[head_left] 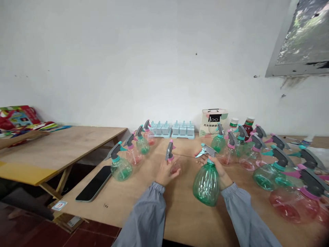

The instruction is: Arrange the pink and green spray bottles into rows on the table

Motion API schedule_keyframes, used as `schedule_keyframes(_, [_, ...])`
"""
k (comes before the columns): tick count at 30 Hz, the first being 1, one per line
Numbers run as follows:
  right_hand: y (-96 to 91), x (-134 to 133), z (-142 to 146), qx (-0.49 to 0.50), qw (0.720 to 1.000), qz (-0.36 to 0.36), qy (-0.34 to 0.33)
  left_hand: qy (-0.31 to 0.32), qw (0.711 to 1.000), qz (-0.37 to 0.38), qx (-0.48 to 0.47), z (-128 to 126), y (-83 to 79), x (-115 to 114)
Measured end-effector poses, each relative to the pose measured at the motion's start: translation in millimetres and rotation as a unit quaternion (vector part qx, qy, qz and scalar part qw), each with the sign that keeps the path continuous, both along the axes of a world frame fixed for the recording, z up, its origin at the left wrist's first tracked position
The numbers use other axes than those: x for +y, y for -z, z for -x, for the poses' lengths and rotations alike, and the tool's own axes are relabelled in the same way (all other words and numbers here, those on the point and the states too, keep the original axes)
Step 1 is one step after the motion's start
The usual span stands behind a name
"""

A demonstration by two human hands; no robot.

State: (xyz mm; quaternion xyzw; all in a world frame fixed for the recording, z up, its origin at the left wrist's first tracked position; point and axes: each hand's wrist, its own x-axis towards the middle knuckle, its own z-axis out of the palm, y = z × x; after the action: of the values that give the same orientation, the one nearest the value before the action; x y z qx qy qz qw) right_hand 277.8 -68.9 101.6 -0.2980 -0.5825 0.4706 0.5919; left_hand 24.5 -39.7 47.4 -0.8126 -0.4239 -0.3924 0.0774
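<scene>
My right hand (218, 168) is closed around the neck of a green spray bottle (207, 183), which it holds up off the table, slightly tilted. The bottle's grey and teal trigger head points left. Farther left, my left hand (167, 171) is at a pink spray bottle (175, 167), its fingers round the side near the neck and partly hiding it. That bottle stands upright on the wooden table (144, 202), its grey head rising above my fingers. Left of it, green and pink spray bottles stand in a row, the nearest being a green one (121, 170).
Several more spray bottles crowd the right side, including a large pink one (293, 202). A black phone (94, 183) lies at the left edge. Light blue popsicle molds (183, 130), a paper bag (212, 124) and capped bottles (248, 125) line the wall. Another table (84, 140) stands left.
</scene>
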Motion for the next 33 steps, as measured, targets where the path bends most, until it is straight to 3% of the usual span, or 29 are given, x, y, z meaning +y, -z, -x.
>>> schedule_keyframes(6, [0.1, -12, 10, -0.041, 0.998, -0.037, 0.036, 0.006, 1.000, 0.013, 0.002, 1, -3.6, -2])
schedule_keyframes(12, [-5.4, -21, 19, -0.025, 0.999, -0.042, -0.024, -0.005, 1.000, 0.012, 0.016, -4, -4.1, 0])
schedule_keyframes(16, [-3.9, -19, 20, -0.009, 0.997, -0.048, 0.062, -0.015, 1.000, 0.020, 0.019, -9, -3.1, 1])
schedule_keyframes(21, [-1.1, -16, 21, 0.014, 0.999, -0.021, 0.036, -0.003, 1.000, 0.022, 0.012, -10, -3.7, 1])
schedule_keyframes(26, [2.0, -17, 19, 0.022, 0.995, -0.033, 0.097, -0.001, 0.999, 0.030, 0.010, -9, -6.1, -1])
schedule_keyframes(30, [4.2, -16, 17, 0.014, 0.999, -0.022, 0.039, 0.004, 0.999, 0.035, 0.018, -8, -7.5, -1])
schedule_keyframes(33, [6.9, -15, 13, 0.009, 0.995, -0.044, 0.086, 0.014, 0.999, 0.030, 0.012, -7, -7.6, -1])
